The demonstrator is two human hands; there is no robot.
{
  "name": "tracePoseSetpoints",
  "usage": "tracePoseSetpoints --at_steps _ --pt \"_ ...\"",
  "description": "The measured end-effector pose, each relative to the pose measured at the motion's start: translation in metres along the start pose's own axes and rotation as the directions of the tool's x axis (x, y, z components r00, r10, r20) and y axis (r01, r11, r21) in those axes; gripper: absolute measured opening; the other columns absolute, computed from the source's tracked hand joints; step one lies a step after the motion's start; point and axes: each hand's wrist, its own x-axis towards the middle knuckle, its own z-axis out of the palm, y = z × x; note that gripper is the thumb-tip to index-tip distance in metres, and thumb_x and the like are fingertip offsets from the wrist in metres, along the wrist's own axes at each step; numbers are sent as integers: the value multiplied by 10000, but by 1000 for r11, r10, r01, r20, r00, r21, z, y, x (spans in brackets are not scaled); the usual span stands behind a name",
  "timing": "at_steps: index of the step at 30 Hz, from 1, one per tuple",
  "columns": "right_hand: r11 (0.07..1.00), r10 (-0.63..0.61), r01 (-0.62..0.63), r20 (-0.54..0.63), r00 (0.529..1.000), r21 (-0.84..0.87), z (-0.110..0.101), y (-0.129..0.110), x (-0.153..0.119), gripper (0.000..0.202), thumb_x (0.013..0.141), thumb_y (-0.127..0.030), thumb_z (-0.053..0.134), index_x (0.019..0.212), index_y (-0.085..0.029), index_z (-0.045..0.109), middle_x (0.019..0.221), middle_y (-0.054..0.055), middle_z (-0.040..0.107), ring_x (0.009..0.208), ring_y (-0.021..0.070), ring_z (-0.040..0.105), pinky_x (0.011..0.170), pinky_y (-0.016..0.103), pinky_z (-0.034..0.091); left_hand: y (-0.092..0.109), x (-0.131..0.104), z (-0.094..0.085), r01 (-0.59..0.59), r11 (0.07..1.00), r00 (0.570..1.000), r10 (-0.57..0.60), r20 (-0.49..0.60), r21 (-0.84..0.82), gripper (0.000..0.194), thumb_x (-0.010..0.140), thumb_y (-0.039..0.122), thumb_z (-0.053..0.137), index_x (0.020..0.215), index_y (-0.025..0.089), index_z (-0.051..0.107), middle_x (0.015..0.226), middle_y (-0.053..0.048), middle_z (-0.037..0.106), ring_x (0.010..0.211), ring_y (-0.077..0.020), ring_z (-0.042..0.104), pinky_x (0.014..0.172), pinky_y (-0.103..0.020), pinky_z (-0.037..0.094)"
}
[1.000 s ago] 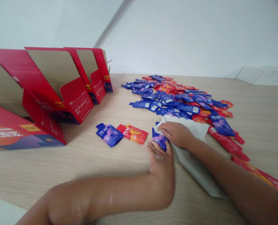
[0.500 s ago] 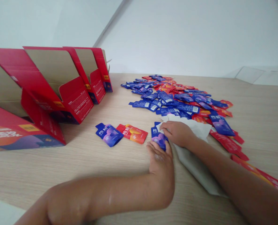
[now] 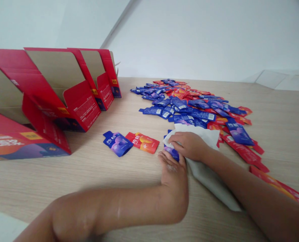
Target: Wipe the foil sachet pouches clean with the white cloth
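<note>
My left hand [image 3: 173, 171] holds the lower end of a blue pouch [image 3: 173, 153] against the table, its fingers on the pouch and the thumb at the right edge. My right hand [image 3: 189, 145] is closed on a white wipe [image 3: 210, 135], which lies over the upper part of that pouch and trails down toward me under the wrist. Much of the pouch is hidden by the wipe and the fingers. To the left, a blue pouch with purple fruit [image 3: 118, 144] lies flat, touching a red pouch with orange fruit [image 3: 144, 143].
A heap of blue and red pouches [image 3: 179, 104] spreads across the back and right of the table [image 3: 101, 174]. On the left stand several red cardboard boxes [image 3: 81, 107] with raised flaps. A white wall rises behind, with a clear panel [image 3: 270, 80] at right.
My right hand has slid the wipe a little left and down over the pouch, covering more of its printed front. My left hand stays in place on the pouch.
</note>
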Motion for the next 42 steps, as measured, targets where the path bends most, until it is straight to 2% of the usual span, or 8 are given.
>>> tracePoseSetpoints --at_steps 5,9,16,20,25,32,38,42 --pt "988 151 -151 -3 988 -16 -2 8 2 279 919 -256 430 988 -218 697 1021 46 718 923 191 634 793 288 414 -1 0 -4 -40 994 997 33 66 105 542 884 47 444 1420 129 438 1228 -298 633 1123 -330 647 931 -537 531" --pt "978 199 -200 -12 980 -52 -1 12 1 284 923 -260 421 995 -215 692 1024 52 721 922 194 639 790 289 416 -2 0 -6 -59 984 994 43 95 166 559 894 58 429 1445 144 396 1240 -292 628 1112 -328 650 915 -516 544" --pt "996 81 -87 -182 980 -29 0 1 -4 302 942 -263 412 1007 -199 699 1001 68 713 907 194 622 811 301 407 1 1 -1 -29 996 998 24 54 85 502 888 57 461 1388 96 475 1213 -316 630 1113 -344 646 925 -529 540" --pt "997 -66 67 -36 997 26 1 -4 -2 277 931 -262 439 972 -201 707 957 58 712 878 185 622 796 293 414 1 1 -1 -16 998 999 14 36 60 443 879 31 447 1310 32 552 1207 -336 621 1122 -352 638 934 -512 540" --pt "992 78 -75 -29 997 105 2 1 2 271 914 -238 445 972 -200 707 1013 50 725 937 191 641 837 293 431 0 0 -2 -11 1000 1000 11 25 12 483 878 36 460 1355 79 516 1207 -317 636 1113 -346 648 926 -537 539" --pt "977 213 -213 -52 976 12 4 9 1 285 921 -255 431 1006 -217 700 1069 48 723 962 201 643 823 295 431 0 -1 2 6 1000 1000 -6 1 -5 503 881 38 438 1370 130 507 1214 -275 655 1120 -315 653 934 -553 525" --pt "991 134 -135 -185 974 4 0 -1 -2 302 936 -260 415 1005 -206 704 1029 65 718 929 196 637 823 296 426 0 0 0 -20 997 999 18 36 78 503 884 44 438 1382 94 485 1209 -293 648 1112 -324 655 932 -524 533" --pt "998 44 -41 -66 997 56 1 -4 0 269 913 -244 450 972 -208 710 998 54 722 919 191 639 826 293 431 0 1 -1 -27 996 999 23 46 79 481 888 40 415 1359 64 507 1203 -299 648 1108 -321 658 933 -508 536"
